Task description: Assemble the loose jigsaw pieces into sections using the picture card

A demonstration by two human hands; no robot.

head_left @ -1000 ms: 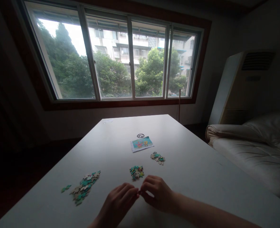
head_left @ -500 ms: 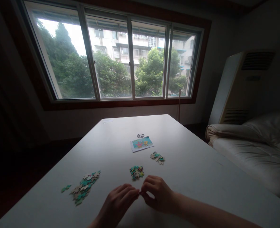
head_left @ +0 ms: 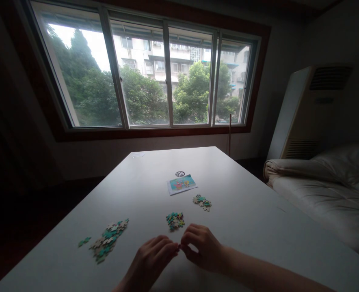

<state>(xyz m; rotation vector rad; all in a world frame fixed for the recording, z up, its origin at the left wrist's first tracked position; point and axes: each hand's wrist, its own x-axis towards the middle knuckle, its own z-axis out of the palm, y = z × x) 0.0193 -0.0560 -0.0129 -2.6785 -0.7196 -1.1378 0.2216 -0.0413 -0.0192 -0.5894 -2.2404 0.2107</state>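
My left hand [head_left: 153,256] and my right hand [head_left: 202,248] meet at the fingertips over the near part of the table. Pinched between them is a small dark reddish puzzle piece [head_left: 179,246], mostly covered by the fingers. Just beyond lies a compact pile of puzzle pieces [head_left: 175,221] in green, yellow and red. A larger heap of green and bare-backed puzzle pieces [head_left: 108,240] spreads out to the left, with a few green pieces [head_left: 84,241] beside it. Farther off on the right sits a smaller cluster of pieces [head_left: 202,202].
A picture card [head_left: 182,184] with cartoon figures lies mid-table, with a round black-and-white item [head_left: 180,174] behind it. The white table [head_left: 243,227] narrows toward the window. A pale sofa [head_left: 322,198] stands on the right, near a tall air conditioner [head_left: 307,109].
My fingers have shifted very slightly around the puzzle piece. The piles and the card have stayed where they were.
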